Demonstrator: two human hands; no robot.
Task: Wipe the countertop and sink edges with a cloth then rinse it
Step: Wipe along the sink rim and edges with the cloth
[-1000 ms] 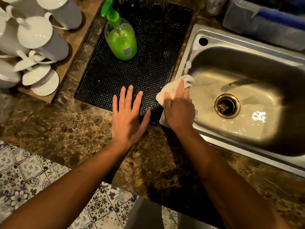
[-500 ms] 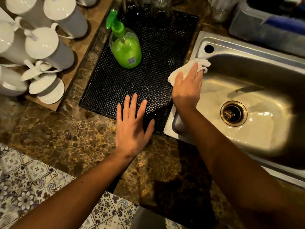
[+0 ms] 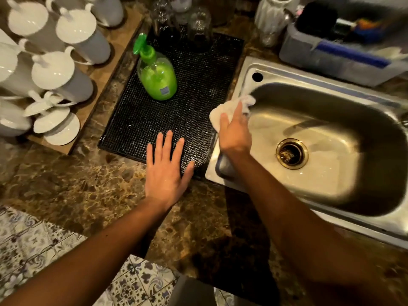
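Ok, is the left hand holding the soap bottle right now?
No, the left hand lies flat with straight fingers on the black mat, apart from the green soap bottle.

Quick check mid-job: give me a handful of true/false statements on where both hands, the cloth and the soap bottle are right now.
1. The right hand presses the white cloth on the sink's left rim. True.
2. The left hand grips the soap bottle. False: it lies flat, fingers spread, on the black mat and the countertop.
3. The green soap bottle stands upright on the mat. True.
4. Water is running over the cloth. False: no stream shows; the cloth is on the rim.
5. The cloth lies over the drain. False: the drain is uncovered.
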